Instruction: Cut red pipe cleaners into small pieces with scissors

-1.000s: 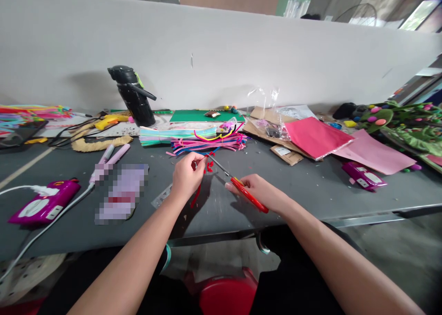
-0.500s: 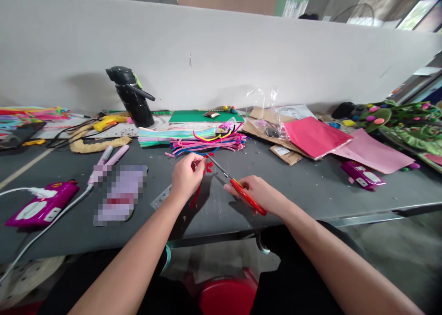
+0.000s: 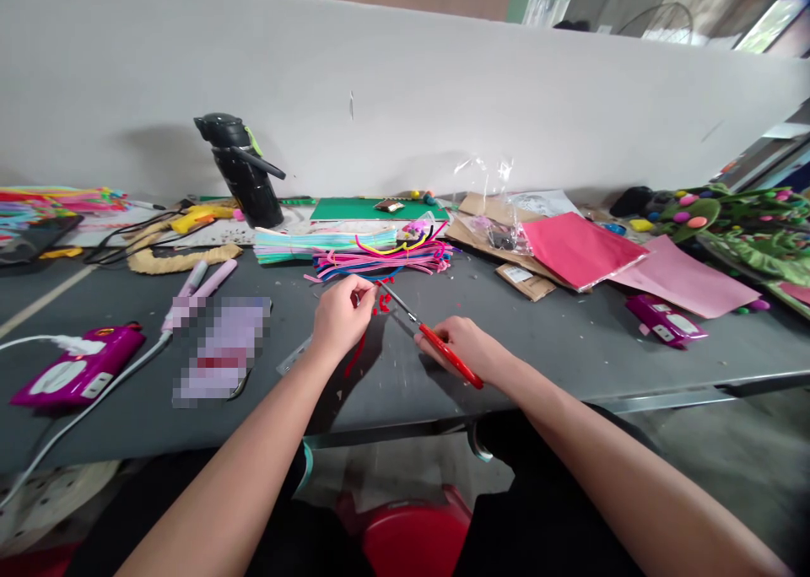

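My left hand (image 3: 342, 314) pinches a red pipe cleaner (image 3: 355, 356), whose free length hangs down below the fingers. My right hand (image 3: 465, 345) grips scissors with red handles (image 3: 450, 356). Their blades point up and left, and the tips reach the left fingertips, where the red stem's end is. In the head view the blades look closed or nearly so. Several short red snippets (image 3: 385, 300) lie on the grey table beside the blades. Behind them rest bundles of pipe cleaners, one pale green and blue (image 3: 322, 245), one pink and purple (image 3: 386, 261).
A black bottle (image 3: 244, 172) stands at the back left. Left of my hands lie a phone (image 3: 224, 345), a pink hair straightener (image 3: 201, 294) and a purple power strip (image 3: 79, 366) with a white cord. Pink sheets (image 3: 582, 248) and another purple power strip (image 3: 666, 320) lie to the right.
The scissor blades appear closer together now, and the red snippets beside them look more scattered. The right hand has shifted slightly left; the left hand stays nearly in place.
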The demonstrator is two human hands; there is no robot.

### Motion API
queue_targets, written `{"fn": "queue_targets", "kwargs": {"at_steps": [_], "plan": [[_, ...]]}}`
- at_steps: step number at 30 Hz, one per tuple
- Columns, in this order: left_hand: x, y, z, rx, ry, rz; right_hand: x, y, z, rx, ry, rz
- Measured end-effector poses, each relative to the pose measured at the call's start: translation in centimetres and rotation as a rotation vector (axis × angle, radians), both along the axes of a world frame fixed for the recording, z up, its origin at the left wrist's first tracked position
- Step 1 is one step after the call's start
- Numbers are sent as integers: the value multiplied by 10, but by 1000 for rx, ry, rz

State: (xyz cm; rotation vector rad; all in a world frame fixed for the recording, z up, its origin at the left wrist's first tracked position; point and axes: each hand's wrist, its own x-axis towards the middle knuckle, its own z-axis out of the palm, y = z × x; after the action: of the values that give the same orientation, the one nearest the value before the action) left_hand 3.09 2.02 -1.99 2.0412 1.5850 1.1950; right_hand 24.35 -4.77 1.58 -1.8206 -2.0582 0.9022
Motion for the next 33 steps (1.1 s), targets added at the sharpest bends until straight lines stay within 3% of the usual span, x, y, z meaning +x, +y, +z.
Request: {"fn": "queue_targets", "kwargs": {"at_steps": [9, 15, 21, 26, 33], "plan": [[-4, 0, 0, -36, 33, -12, 1, 3, -12, -50, 64, -14], [-14, 0, 10, -90, -50, -51, 9, 0, -10, -228, 347, -115], [-26, 6, 13, -76, 47, 63, 17, 2, -13, -153, 307, -117], [-30, 10, 8, -169, 63, -24, 21, 2, -19, -74, 264, -34], [-33, 8, 8, -313, 23, -48, 21, 6, -18, -49, 356, -64]]}}
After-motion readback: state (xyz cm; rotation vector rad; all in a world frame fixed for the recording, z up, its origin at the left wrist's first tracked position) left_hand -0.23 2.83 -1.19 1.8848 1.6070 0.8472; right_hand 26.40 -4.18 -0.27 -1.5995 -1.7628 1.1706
